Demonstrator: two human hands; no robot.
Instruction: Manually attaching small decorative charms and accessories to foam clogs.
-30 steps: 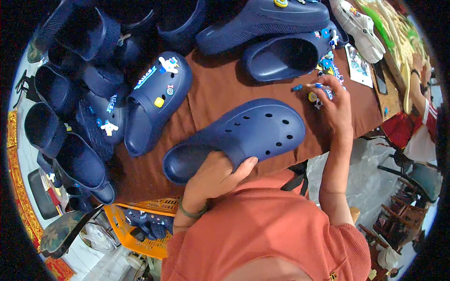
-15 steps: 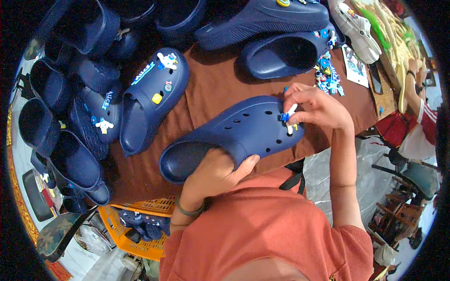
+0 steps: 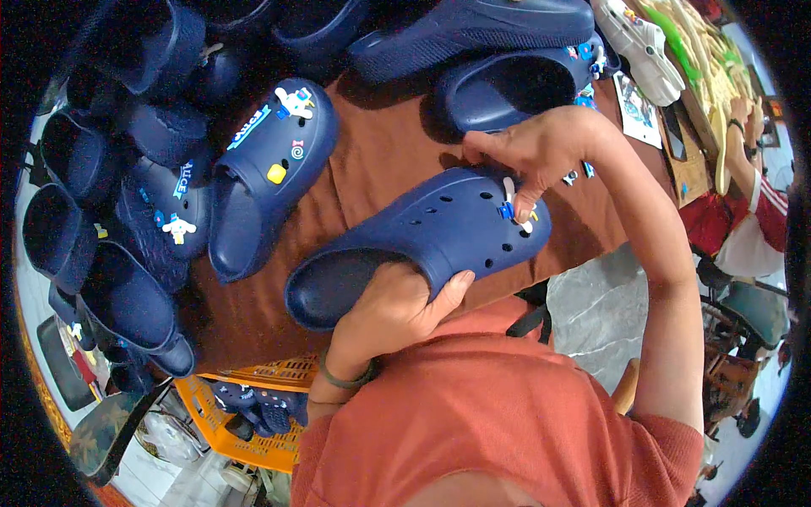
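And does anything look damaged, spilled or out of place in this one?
Nothing looks damaged or spilled. The white clog, upper right, stands out by colour near the navy clogs. The character charm touched by the right hand is on the clog gripped by the left hand; whether it's fully seated isn't visible.

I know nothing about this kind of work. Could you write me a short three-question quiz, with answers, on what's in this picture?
1. Which hand has its fingers inside the navy clog?

2. True or false: the right hand is touching the white-and-blue charm near the clog's toe.

3. What colour is the basket at the lower left?
A) green
B) orange
C) white

Key:
1. The left hand; its thumb lies outside the clog.
2. True: one digit rests on the charm.
3. B; there are dark blue clogs in it.
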